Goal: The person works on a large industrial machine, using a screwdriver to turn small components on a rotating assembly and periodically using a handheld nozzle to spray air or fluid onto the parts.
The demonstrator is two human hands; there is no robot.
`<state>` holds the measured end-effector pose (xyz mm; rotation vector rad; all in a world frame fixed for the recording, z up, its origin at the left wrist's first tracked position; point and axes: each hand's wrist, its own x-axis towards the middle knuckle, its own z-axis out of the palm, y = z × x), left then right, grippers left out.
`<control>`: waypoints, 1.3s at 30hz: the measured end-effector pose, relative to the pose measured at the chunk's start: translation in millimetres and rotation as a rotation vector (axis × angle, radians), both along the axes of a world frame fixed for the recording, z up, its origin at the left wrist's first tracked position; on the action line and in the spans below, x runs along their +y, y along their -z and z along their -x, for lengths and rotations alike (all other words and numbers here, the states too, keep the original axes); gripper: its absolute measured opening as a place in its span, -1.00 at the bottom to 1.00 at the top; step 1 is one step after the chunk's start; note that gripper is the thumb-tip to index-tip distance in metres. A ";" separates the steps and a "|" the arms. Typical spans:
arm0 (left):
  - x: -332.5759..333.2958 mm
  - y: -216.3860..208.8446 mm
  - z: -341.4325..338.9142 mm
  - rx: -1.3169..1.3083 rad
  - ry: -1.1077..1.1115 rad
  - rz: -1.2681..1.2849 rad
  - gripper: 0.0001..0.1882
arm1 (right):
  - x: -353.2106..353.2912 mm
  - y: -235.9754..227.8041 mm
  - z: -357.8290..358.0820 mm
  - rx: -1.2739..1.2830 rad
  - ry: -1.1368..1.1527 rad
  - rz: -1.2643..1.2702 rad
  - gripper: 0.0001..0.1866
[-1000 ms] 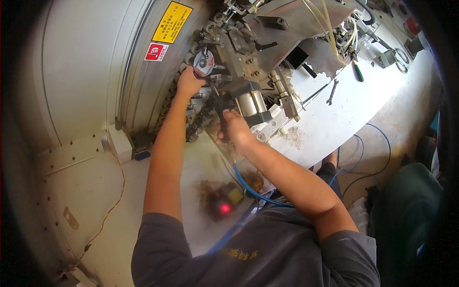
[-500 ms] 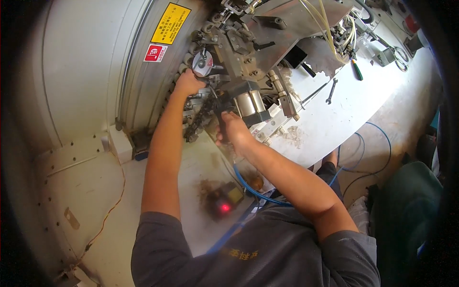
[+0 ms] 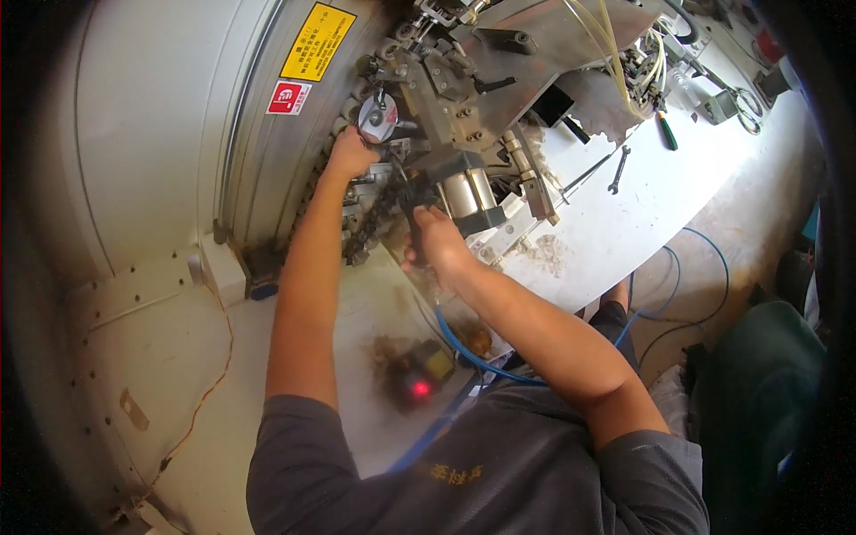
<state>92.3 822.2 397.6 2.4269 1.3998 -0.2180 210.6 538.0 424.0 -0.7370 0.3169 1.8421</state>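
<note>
My right hand (image 3: 439,241) is wrapped around the black handle of an air blow gun (image 3: 415,234), with a blue hose (image 3: 464,349) running from below it. The gun's slim nozzle (image 3: 399,171) points up and left into the machine (image 3: 446,111). Farther left, my left hand (image 3: 351,155) is closed against the machine's metal parts, just below a round whitish disc (image 3: 377,118). What its fingers grip is hidden. Beside the blow gun sits a silver cylinder with black end caps (image 3: 465,193), and a dark chain-like row of parts (image 3: 367,227) lies between my arms.
A pale metal housing (image 3: 160,116) with a yellow label (image 3: 318,42) rises at the left. On the white table (image 3: 660,205) lie an open-end wrench (image 3: 619,171) and a green-handled screwdriver (image 3: 667,131). A dark device with a red light (image 3: 419,389) sits below my hands.
</note>
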 end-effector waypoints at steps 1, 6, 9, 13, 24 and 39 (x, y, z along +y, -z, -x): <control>-7.0 4.7 -4.9 0.103 0.010 -0.179 -0.46 | 1.6 -0.3 -0.1 -0.016 -0.020 0.003 -0.74; -13.2 -2.0 -14.3 0.188 -0.121 -0.195 -0.45 | 3.6 -9.8 7.4 -0.084 -0.064 0.019 -0.63; -9.9 -12.3 -12.9 0.114 -0.109 -0.056 -0.52 | 3.9 -15.7 9.6 -0.173 -0.085 -0.002 -0.55; -26.4 1.2 -17.3 0.080 0.030 -0.307 -0.65 | 8.3 -13.7 4.9 -0.137 -0.066 -0.009 -0.68; -22.6 5.7 -11.6 0.061 -0.058 -0.333 -0.50 | 9.8 -9.9 2.6 -0.069 -0.028 -0.038 -0.79; -17.3 -6.7 -17.5 0.066 -0.073 -0.089 -0.55 | 10.3 -8.7 0.1 -0.092 -0.025 -0.046 -0.85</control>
